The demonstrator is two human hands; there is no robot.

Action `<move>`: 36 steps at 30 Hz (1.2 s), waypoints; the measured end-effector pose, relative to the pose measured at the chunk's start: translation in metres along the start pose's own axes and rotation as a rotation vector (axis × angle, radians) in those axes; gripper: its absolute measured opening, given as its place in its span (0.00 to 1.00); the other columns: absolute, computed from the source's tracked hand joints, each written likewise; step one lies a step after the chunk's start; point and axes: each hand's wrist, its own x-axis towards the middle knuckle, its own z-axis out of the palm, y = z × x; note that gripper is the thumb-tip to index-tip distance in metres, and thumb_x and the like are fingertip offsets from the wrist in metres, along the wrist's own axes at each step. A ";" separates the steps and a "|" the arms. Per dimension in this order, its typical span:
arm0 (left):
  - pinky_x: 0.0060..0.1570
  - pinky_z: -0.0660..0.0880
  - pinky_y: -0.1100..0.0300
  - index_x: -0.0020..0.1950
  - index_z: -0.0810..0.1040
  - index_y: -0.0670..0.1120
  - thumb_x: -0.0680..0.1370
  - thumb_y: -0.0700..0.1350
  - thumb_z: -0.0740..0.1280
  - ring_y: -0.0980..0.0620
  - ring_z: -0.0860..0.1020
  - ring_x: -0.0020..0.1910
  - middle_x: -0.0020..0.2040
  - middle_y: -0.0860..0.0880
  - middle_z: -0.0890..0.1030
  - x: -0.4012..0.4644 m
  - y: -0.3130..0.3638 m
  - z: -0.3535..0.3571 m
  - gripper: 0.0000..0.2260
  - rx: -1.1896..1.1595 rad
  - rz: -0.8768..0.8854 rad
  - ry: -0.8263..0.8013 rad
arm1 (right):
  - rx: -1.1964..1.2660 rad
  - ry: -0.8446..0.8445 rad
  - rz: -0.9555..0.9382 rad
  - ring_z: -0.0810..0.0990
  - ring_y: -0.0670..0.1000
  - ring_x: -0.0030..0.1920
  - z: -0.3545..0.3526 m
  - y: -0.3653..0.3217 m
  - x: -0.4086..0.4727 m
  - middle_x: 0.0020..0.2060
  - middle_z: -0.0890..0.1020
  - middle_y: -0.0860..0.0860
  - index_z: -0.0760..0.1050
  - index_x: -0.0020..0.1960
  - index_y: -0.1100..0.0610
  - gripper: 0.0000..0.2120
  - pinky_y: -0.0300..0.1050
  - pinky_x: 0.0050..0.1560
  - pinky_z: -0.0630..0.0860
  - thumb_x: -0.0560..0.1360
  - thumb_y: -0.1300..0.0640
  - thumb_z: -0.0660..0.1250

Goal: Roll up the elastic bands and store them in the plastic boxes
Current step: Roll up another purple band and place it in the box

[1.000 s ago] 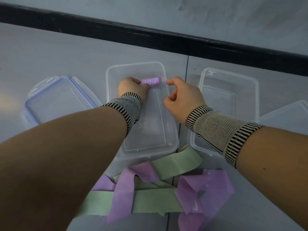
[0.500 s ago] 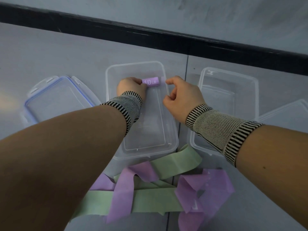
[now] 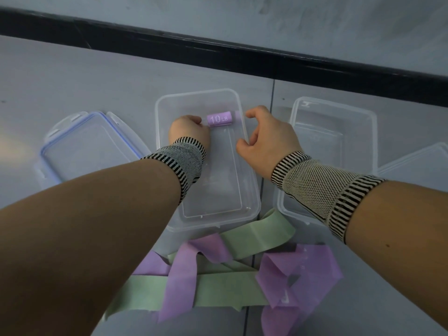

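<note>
Head view looks down on a grey desk (image 3: 72,76) where two bare forearms reach forward, each wrist wrapped in a knitted striped wristband (image 3: 322,187). A clear plastic box (image 3: 252,204) sits in the middle with its far end pointing away. Inside it, against the far right wall, lies a rolled purple band (image 3: 219,119) printed "10 LB". The left hand (image 3: 188,129) is down inside the box with its fingers curled under; its knuckles touch the left end of the roll, though whether the fingers actually pinch the roll is hidden by the back of the hand. The right hand (image 3: 264,134) hovers at the box's right rim, thumb and forefinger spread in a loose curve, holding nothing, with a small gap between the fingertip and the roll's right end.

A second clear box (image 3: 371,132) stands just to the right of the first. A blue-edged lid (image 3: 82,146) lies flat to the left, and the corner of another clear lid (image 3: 421,161) shows at the far right edge. Near the person, just below the middle box, loose unrolled bands lie tangled: green strips (image 3: 218,292) crossed by purple strips (image 3: 303,275), one green end touching the box's near rim.
</note>
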 end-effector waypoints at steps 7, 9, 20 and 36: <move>0.45 0.77 0.59 0.58 0.78 0.48 0.75 0.43 0.67 0.50 0.80 0.46 0.45 0.52 0.81 -0.041 0.002 -0.025 0.12 -0.018 0.066 -0.022 | 0.002 0.060 0.011 0.75 0.49 0.44 -0.019 -0.011 -0.024 0.44 0.76 0.50 0.66 0.67 0.54 0.24 0.47 0.51 0.77 0.75 0.50 0.67; 0.43 0.78 0.59 0.54 0.78 0.48 0.74 0.44 0.69 0.51 0.80 0.43 0.42 0.53 0.80 -0.061 0.003 -0.035 0.10 -0.041 0.098 -0.035 | 0.014 0.077 -0.001 0.75 0.48 0.43 -0.026 -0.016 -0.038 0.44 0.77 0.50 0.68 0.66 0.55 0.22 0.48 0.51 0.77 0.75 0.51 0.67; 0.40 0.78 0.60 0.40 0.79 0.51 0.73 0.46 0.71 0.53 0.80 0.35 0.34 0.52 0.81 -0.181 -0.042 -0.077 0.03 0.073 0.273 -0.232 | 0.062 0.027 0.022 0.75 0.50 0.37 -0.020 -0.017 -0.147 0.32 0.73 0.44 0.73 0.50 0.53 0.06 0.46 0.44 0.75 0.74 0.54 0.67; 0.52 0.75 0.58 0.53 0.79 0.47 0.73 0.47 0.71 0.49 0.79 0.46 0.49 0.48 0.81 -0.224 -0.165 -0.121 0.10 0.199 -0.021 -0.057 | 0.005 -0.227 0.148 0.77 0.52 0.51 0.065 -0.041 -0.212 0.52 0.78 0.51 0.76 0.56 0.55 0.09 0.43 0.51 0.71 0.77 0.57 0.64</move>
